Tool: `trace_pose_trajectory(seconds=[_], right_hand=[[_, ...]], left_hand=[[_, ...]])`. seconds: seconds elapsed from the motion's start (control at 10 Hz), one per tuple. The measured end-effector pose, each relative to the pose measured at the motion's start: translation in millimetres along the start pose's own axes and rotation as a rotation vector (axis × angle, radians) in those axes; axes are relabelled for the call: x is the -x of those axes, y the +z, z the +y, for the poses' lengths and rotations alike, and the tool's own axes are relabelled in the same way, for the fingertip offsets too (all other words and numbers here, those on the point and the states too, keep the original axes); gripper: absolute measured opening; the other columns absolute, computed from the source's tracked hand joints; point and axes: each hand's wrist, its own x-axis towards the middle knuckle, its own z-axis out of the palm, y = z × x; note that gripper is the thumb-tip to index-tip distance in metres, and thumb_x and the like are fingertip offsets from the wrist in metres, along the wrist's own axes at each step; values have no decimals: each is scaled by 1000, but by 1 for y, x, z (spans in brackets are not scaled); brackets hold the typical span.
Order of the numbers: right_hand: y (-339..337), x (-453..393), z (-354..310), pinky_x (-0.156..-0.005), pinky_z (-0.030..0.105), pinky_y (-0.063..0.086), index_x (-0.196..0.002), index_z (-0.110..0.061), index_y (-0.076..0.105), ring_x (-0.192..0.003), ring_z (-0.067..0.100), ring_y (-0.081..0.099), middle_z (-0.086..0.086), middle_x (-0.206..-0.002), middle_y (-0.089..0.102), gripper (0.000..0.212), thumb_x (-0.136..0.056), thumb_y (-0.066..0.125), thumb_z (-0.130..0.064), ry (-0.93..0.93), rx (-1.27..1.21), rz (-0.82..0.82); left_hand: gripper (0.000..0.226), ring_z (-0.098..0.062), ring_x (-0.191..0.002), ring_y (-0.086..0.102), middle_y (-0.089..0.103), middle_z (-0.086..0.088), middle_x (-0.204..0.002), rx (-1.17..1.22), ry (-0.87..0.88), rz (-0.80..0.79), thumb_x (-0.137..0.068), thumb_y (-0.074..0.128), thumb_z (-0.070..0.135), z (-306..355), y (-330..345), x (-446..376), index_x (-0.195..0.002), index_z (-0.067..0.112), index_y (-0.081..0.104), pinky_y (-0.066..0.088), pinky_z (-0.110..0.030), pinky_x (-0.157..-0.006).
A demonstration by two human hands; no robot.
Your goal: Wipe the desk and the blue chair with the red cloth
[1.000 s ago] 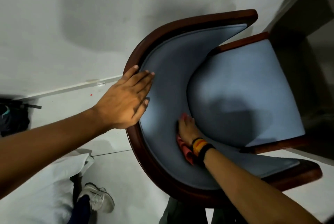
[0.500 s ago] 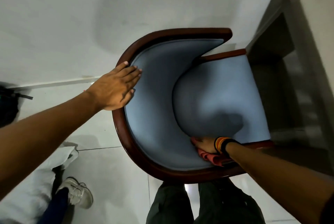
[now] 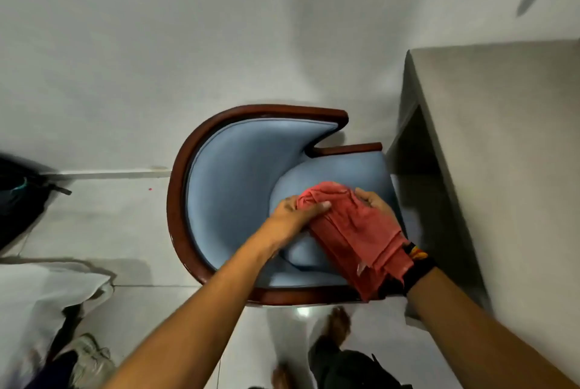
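Red cloth held in both hands over the blue chair

Head view: the red cloth (image 3: 354, 225) is bunched and gripped by both hands above the seat of the blue chair (image 3: 232, 187). The left hand (image 3: 298, 216) is closed on the cloth's left end, thumb laid over the folds. The right hand (image 3: 375, 205) is curled around the far right edge, its wrist draped by the hanging fabric. The grey desk (image 3: 502, 144) is seen just right of the chair, touched by neither hand
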Motion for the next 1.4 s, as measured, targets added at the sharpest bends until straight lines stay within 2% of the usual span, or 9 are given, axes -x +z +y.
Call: trace_pose_trajectory(seconds=[0.1,0.2,0.4,0.5,0.7,0.9,1.1,1.2,1.4], right_hand=[[-13,57,5,-127,38,23,-150,4,42,-149,32,42,19,-153,52,82,-104,24,-62,-125,-14,-66],[-7,133,19,-131,41,6,-155,0,36,-153,35,34,23,-159,42,87,-102,28,-68,-80,-134,-50],[-46,274,53,-101,57,56,-122,-11,74,-105,32,75,15,-112,79,39,-88,77,-31,-219,133,421],[-65,342,62,-74,39,67,-107,-6,76,-79,29,76,17,-99,80,21,-86,77,-9,-339,165,642],[-144,472,65,-47,25,50,-90,-4,71,-38,14,60,5,-52,67,11,-85,68,5,-429,177,876],[-252,605,104,-87,55,60,-104,4,71,-89,36,74,26,-104,77,26,-80,79,2,-497,-15,1097],[-325,688,156,-74,27,51,-106,-7,64,-87,28,59,8,-95,65,12,-94,64,-3,-384,195,1342],[-339,705,177,-88,35,44,-116,-9,61,-109,31,60,13,-116,65,25,-92,64,0,-344,221,1362],[-336,702,216,-104,54,50,-125,-23,65,-122,39,63,19,-132,66,45,-82,67,-31,-338,636,1475]], left_hand=[[19,-4,-66,68,75,8,-72,23,65,83,-94,74,11,21,20,33,-77,20,73,59,-17,-68],[10,-9,-64,66,69,1,-77,20,128,168,-92,76,16,34,43,70,-92,15,65,56,-22,-58],[10,-9,-62,59,64,2,-71,75,185,129,-90,71,13,36,157,148,-92,19,64,54,-23,-55],[24,-14,-71,67,73,2,-76,92,133,79,-80,79,40,38,234,179,-92,21,74,55,-29,-68],[17,-2,-39,58,63,9,-46,98,135,30,-90,76,18,32,389,208,-78,16,64,44,-12,-38],[14,-18,-55,53,60,-4,-65,-114,87,-195,-81,74,8,-5,538,225,-76,19,67,49,-24,-54],[18,-24,-69,65,70,-10,-77,-308,69,-315,-61,76,21,-68,648,241,-78,18,70,61,-38,-68],[17,-28,-79,73,76,-10,-85,-487,103,-342,-69,79,18,-86,677,247,-85,17,72,66,-43,-79],[42,-32,-116,68,70,-9,-129,-873,512,-241,-91,64,25,-104,683,271,-132,16,61,57,-42,-97]])
